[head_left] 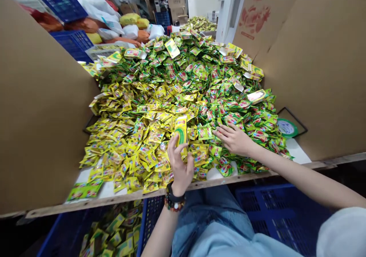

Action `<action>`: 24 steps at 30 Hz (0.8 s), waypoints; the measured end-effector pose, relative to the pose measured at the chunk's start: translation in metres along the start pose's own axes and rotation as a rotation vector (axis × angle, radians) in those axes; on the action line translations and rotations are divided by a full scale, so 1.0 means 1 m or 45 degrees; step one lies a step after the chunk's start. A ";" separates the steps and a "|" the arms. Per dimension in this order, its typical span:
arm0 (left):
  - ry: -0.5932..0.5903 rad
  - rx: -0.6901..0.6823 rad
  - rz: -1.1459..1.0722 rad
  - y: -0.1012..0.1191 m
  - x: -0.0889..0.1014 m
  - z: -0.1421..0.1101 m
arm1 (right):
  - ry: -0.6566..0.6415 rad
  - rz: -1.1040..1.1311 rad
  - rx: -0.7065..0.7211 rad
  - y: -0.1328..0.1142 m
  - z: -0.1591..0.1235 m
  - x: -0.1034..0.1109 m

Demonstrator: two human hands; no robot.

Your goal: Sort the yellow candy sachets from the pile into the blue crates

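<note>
A big heap of small yellow and green sachets [183,85] covers a white table [297,154]. My left hand [179,165] is closed on a yellow and green packet [181,131], held upright above the near part of the heap. My right hand [233,138] lies flat on the sachets just to the right, fingers stretched out and pointing left, holding nothing. A beaded bracelet and a dark band sit on my left wrist.
Tall cardboard walls stand at the left [37,116] and right [317,66] of the table. Below the table edge a blue crate [94,234] holds more sachets, and another blue crate [274,211] is at the right. Bags, boxes and blue crates fill the background.
</note>
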State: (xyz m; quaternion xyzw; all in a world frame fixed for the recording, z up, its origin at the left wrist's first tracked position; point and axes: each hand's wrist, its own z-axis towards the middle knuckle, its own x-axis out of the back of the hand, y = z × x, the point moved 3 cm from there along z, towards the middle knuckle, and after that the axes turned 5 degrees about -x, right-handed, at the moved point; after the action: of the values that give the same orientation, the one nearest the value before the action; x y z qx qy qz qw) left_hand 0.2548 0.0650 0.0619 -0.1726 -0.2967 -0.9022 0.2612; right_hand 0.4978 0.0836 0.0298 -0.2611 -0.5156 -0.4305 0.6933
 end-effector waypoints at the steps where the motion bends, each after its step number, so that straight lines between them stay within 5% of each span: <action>1: -0.007 -0.021 0.004 0.001 0.001 0.009 | -0.008 0.035 -0.026 -0.001 -0.002 0.005; 4: 0.001 -0.083 0.000 -0.001 -0.004 0.048 | 0.047 0.179 -0.101 -0.007 0.002 0.026; 8: -0.156 -0.197 0.003 -0.014 -0.041 0.097 | 0.241 0.376 -0.173 -0.005 0.020 0.047; 13: -0.557 -0.304 0.035 -0.032 -0.079 0.102 | 0.256 0.551 -0.198 0.009 0.034 0.042; 18: -0.440 -0.317 -0.070 -0.036 -0.042 0.096 | 0.242 0.709 -0.229 0.026 0.036 0.035; 24: -0.350 -0.003 -0.145 -0.073 0.000 0.120 | 0.301 1.023 -0.447 0.065 0.043 0.039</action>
State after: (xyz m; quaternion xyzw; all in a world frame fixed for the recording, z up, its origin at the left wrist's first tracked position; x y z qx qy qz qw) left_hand 0.2319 0.1903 0.1208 -0.2779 -0.3379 -0.8838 0.1662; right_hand 0.5371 0.1379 0.0858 -0.5031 -0.2097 -0.2352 0.8047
